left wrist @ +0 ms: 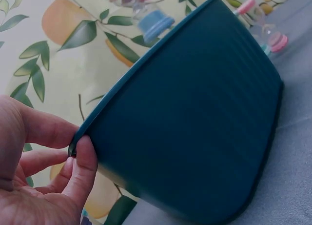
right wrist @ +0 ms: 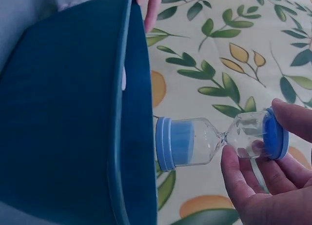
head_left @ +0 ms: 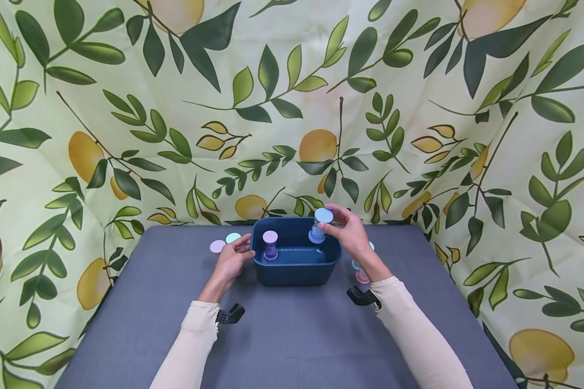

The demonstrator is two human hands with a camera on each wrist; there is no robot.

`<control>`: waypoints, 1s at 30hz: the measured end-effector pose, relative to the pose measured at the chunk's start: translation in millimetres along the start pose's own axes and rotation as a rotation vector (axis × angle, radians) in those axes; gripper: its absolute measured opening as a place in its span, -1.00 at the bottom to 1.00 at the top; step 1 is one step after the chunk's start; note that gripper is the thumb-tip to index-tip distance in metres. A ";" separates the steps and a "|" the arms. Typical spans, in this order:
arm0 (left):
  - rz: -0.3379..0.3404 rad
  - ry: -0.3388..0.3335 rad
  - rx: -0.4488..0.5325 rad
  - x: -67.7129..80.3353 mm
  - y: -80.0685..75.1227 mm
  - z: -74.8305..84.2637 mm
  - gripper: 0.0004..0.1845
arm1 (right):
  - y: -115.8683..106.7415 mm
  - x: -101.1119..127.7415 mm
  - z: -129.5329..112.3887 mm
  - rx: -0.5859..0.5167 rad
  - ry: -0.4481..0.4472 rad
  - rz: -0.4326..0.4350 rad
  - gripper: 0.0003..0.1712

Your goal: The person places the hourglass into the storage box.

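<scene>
A lilac disc (head_left: 217, 246) and a mint disc (head_left: 232, 237) lie on the grey table (head_left: 292, 335).

A little blue sand timer (head_left: 319, 225) has clear glass and round blue ends, with blue sand in the bottom half. It stands upright just over the right side of a dark blue tub (head_left: 296, 266) on the tabletop.

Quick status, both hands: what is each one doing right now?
Left hand: grips the rim of the dark blue tub, thumb on the outside wall.
Right hand: pinches the blue sand timer by its top cap, over the tub.
</scene>
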State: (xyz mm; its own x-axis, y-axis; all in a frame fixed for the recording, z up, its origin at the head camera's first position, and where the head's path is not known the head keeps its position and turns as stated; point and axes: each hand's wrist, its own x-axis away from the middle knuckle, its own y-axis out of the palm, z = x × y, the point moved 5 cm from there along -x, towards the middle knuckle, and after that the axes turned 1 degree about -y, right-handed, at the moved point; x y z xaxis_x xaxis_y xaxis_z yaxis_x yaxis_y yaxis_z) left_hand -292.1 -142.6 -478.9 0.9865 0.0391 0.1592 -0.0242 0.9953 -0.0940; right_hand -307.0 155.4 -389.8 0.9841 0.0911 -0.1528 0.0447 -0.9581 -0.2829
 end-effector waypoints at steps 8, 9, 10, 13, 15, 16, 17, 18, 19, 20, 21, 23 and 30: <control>0.002 -0.010 0.005 -0.5 1.1 -2.3 -0.39 | 25.4 -13.6 11.7 0.010 0.032 -0.049 -0.39; 0.003 -0.014 0.005 -0.6 1.3 -2.5 -0.39 | 27.7 -14.8 13.3 0.011 0.036 -0.049 -0.41; 0.004 -0.013 0.002 -0.8 1.6 -2.6 -0.39 | 29.8 -16.1 14.4 0.012 0.037 -0.048 -0.42; 0.006 -0.008 0.004 -0.9 2.1 -1.4 -0.39 | 36.7 -21.0 16.1 0.001 0.029 -0.051 -0.43; 0.006 -0.004 0.007 -1.2 2.1 -0.4 -0.39 | 41.0 -24.3 16.7 0.001 0.026 -0.058 -0.43; 0.004 -0.002 0.010 -1.3 2.2 0.1 -0.38 | 43.1 -26.2 17.1 0.003 0.025 -0.062 -0.43; 0.003 -0.001 0.012 -1.6 2.2 0.4 -0.38 | 45.2 -27.9 17.6 0.007 0.022 -0.068 -0.41; 0.003 0.000 0.012 -1.6 2.0 0.6 -0.38 | 47.3 -29.4 18.0 0.012 0.021 -0.074 -0.41; 0.002 0.000 0.012 -1.4 2.0 0.7 -0.38 | 49.2 -30.9 18.7 0.017 0.023 -0.080 -0.41; 0.002 -0.002 0.011 -1.4 2.2 0.4 -0.38 | 51.2 -32.3 20.3 0.021 0.029 -0.087 -0.41; 0.002 -0.003 0.011 -1.2 2.2 0.0 -0.38 | 53.2 -34.1 22.0 0.022 0.034 -0.092 -0.41; 0.004 -0.005 0.010 -1.3 1.9 -1.2 -0.39 | 57.4 -36.9 25.2 0.028 0.050 -0.106 -0.41; 0.004 0.010 0.015 -0.4 -0.4 -2.0 -0.39 | 72.2 -45.4 37.5 0.033 0.132 -0.127 -0.44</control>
State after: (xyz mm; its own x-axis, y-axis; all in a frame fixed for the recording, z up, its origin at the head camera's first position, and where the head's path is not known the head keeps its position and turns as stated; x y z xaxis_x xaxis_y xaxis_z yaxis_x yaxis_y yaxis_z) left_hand -292.2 -143.2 -480.9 0.9880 0.0419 0.1489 -0.0303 0.9964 -0.0795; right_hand -354.9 92.3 -438.8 0.9851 0.1719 0.0114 0.1663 -0.9317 -0.3230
